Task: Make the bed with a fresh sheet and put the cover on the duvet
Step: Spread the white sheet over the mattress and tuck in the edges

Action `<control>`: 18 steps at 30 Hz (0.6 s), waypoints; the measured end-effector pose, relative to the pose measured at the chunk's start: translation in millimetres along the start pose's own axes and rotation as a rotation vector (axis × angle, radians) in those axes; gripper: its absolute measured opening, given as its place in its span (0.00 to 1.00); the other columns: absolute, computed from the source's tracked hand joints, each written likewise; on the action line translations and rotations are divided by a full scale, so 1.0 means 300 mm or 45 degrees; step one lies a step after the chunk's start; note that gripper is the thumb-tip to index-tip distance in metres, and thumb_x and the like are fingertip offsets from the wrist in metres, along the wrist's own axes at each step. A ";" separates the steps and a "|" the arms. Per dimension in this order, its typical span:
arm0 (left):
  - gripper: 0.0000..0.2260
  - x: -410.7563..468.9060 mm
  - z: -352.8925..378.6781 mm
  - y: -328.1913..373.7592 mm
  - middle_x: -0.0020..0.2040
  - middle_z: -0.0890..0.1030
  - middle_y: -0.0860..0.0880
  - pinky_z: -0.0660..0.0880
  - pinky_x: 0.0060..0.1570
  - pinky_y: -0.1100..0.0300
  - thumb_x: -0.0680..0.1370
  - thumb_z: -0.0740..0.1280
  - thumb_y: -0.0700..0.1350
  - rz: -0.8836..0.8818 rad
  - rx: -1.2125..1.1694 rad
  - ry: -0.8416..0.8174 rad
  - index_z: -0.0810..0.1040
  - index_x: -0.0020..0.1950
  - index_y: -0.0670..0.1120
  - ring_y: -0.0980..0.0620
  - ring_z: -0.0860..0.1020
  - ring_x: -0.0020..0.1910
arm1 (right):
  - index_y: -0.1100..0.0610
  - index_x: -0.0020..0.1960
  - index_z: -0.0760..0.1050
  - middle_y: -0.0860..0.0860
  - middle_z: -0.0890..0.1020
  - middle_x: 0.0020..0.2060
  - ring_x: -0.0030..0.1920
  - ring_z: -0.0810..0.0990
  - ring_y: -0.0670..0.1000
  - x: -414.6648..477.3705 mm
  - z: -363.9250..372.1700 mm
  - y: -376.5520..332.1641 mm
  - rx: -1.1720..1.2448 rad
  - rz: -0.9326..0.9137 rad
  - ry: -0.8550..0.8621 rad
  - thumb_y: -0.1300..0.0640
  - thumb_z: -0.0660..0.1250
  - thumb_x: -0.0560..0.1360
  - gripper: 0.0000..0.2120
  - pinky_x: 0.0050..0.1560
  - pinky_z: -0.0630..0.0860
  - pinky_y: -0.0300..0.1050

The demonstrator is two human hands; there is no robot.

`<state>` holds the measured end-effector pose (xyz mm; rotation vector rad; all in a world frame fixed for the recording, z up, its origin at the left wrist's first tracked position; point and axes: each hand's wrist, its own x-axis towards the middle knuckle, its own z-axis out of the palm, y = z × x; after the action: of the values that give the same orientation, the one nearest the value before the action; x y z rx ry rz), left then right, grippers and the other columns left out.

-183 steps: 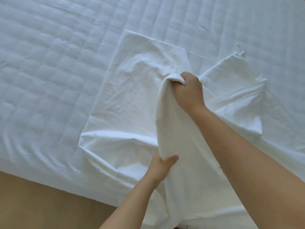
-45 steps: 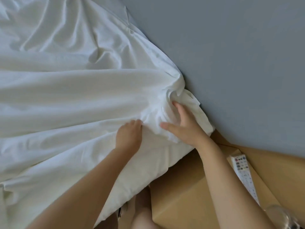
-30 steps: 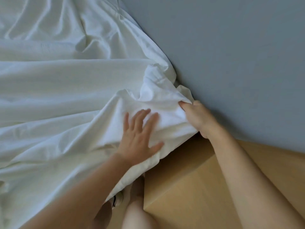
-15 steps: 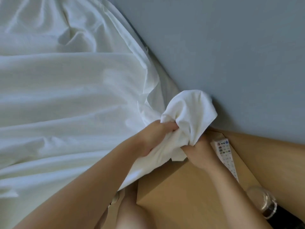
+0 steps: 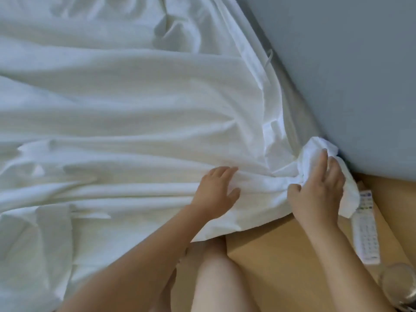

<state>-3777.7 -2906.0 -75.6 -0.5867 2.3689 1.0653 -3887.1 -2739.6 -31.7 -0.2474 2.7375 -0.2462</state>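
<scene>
A white sheet lies in long folds over the bed and fills most of the view. Its corner is bunched at the bed's near right corner, against the grey wall. My left hand lies flat on the sheet near the bed's edge, fingers spread. My right hand holds the bunched corner, thumb pinching a fold and fingers laid over the cloth. The mattress under the sheet is hidden.
A grey wall runs along the bed's right side. A wooden bedside unit stands beside the bed, with a white remote control and a glass on it. My bare legs stand between bed and unit.
Both hands gripped the sheet's corner lifted off the bed half a second ago. Now the corner is down at the bed's corner, and my left hand has let go and lies flat.
</scene>
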 end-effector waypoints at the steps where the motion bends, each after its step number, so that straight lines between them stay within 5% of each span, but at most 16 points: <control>1: 0.24 -0.054 -0.049 -0.092 0.72 0.66 0.50 0.56 0.70 0.56 0.79 0.61 0.50 -0.106 -0.013 0.107 0.62 0.74 0.49 0.49 0.60 0.72 | 0.65 0.74 0.55 0.67 0.62 0.69 0.67 0.61 0.67 -0.036 0.020 -0.082 0.044 -0.145 0.010 0.67 0.68 0.68 0.38 0.64 0.64 0.64; 6: 0.24 -0.411 -0.256 -0.575 0.71 0.68 0.47 0.57 0.68 0.55 0.77 0.64 0.45 -0.657 0.082 0.489 0.66 0.72 0.46 0.47 0.63 0.70 | 0.60 0.73 0.62 0.57 0.65 0.70 0.70 0.62 0.58 -0.251 0.221 -0.542 0.024 -0.867 -0.588 0.62 0.62 0.74 0.27 0.69 0.60 0.49; 11: 0.35 -0.781 -0.344 -1.022 0.75 0.55 0.47 0.50 0.71 0.44 0.73 0.67 0.51 -1.191 0.005 0.637 0.53 0.76 0.50 0.47 0.51 0.75 | 0.58 0.70 0.64 0.54 0.68 0.66 0.64 0.67 0.56 -0.557 0.487 -0.975 -0.252 -1.518 -0.839 0.58 0.59 0.74 0.24 0.63 0.65 0.46; 14: 0.42 -0.895 -0.325 -1.191 0.76 0.48 0.49 0.52 0.70 0.40 0.70 0.69 0.55 -1.393 -0.265 0.738 0.45 0.75 0.55 0.46 0.49 0.75 | 0.56 0.70 0.61 0.52 0.67 0.65 0.63 0.66 0.55 -0.688 0.617 -1.164 -0.348 -1.517 -0.873 0.53 0.59 0.76 0.23 0.61 0.65 0.46; 16: 0.34 -0.966 -0.308 -1.304 0.73 0.60 0.45 0.66 0.63 0.46 0.74 0.67 0.50 -1.321 -0.556 0.831 0.53 0.75 0.51 0.44 0.61 0.71 | 0.55 0.72 0.58 0.52 0.66 0.66 0.65 0.65 0.54 -0.803 0.706 -1.296 -0.212 -1.371 -0.914 0.48 0.64 0.75 0.30 0.63 0.64 0.45; 18: 0.19 -1.027 -0.291 -1.364 0.59 0.74 0.47 0.69 0.46 0.57 0.77 0.60 0.42 -1.129 -0.766 0.866 0.66 0.68 0.46 0.44 0.74 0.56 | 0.54 0.74 0.56 0.51 0.65 0.67 0.67 0.63 0.53 -0.908 0.771 -1.404 0.012 -1.146 -0.994 0.44 0.69 0.71 0.37 0.67 0.62 0.45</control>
<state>-3326.9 -3164.3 -80.4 -2.2391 1.7819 1.2110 -3491.2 -3123.8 -60.4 -1.2627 1.7061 -0.3046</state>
